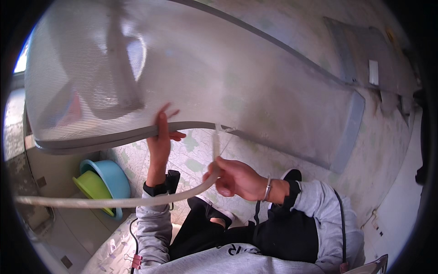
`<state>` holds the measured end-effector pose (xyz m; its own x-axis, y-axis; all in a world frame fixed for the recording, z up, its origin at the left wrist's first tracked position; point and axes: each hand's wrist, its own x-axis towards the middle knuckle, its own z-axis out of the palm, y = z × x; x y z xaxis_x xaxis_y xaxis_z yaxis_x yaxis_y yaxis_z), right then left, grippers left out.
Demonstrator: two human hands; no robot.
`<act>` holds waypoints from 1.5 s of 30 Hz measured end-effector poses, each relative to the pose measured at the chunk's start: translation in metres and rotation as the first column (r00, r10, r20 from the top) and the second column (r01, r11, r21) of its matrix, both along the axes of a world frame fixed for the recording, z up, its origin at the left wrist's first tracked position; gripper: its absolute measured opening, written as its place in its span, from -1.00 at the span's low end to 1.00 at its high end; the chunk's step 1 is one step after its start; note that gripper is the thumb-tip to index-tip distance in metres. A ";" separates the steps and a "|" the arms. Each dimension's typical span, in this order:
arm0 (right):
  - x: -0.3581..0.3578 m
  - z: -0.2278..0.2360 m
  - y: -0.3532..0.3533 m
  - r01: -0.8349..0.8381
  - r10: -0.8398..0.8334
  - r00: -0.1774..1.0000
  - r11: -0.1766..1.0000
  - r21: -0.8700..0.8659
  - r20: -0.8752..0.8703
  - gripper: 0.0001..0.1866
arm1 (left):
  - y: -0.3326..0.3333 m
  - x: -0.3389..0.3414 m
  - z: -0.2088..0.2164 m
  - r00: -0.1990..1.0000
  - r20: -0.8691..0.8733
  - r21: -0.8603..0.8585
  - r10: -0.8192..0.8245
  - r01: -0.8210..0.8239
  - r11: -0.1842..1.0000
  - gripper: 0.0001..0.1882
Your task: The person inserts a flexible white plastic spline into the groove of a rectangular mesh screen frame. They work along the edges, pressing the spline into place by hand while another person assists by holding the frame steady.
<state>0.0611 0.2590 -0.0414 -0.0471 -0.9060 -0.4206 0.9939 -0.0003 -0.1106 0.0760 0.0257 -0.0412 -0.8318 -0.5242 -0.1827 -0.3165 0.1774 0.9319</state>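
Observation:
A long, translucent, finely ribbed sheet (191, 82) with grey edging spans the upper part of the view. My left hand (160, 132) is at its lower edge, with fingers on both sides of the grey border. Slightly blurred fingers lie over the sheet's face. My right hand (237, 178) closes around a pale, flexible hose (150, 201), which runs in from the left and bends upward in my grip. The hose's end points at the sheet's lower edge, where a small clear splash shows.
Blue (114, 180) and green (93, 187) plastic basins sit nested at the left by the wall. Another greyish sheet (365, 55) lies at the upper right. Below are a cracked-pattern floor (137, 155) and my shoes. A dark cord runs along my right sleeve.

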 end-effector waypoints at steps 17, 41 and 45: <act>-0.023 0.011 -0.023 0.068 -0.083 0.993 0.982 -0.177 -0.080 -0.56 | -0.017 -0.054 0.083 0.964 -0.255 -0.236 -0.078 0.016 0.972 -0.57; -0.020 -0.002 -0.025 0.055 -0.057 0.997 0.998 -0.038 -0.057 -0.59 | -0.050 -0.048 0.044 0.987 -0.153 -0.196 0.051 -0.081 0.977 -0.61; -0.022 -0.001 -0.024 0.065 -0.069 0.996 0.996 -0.063 -0.062 -0.59 | -0.055 -0.048 0.026 0.992 -0.123 -0.162 0.006 -0.026 0.986 -0.62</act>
<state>0.0387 0.2349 -0.0425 -0.1334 -0.9237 -0.3592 0.9822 -0.0750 -0.1719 0.0281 -0.0291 -0.0149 -0.8337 -0.5522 0.0089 -0.2061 0.3260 0.9226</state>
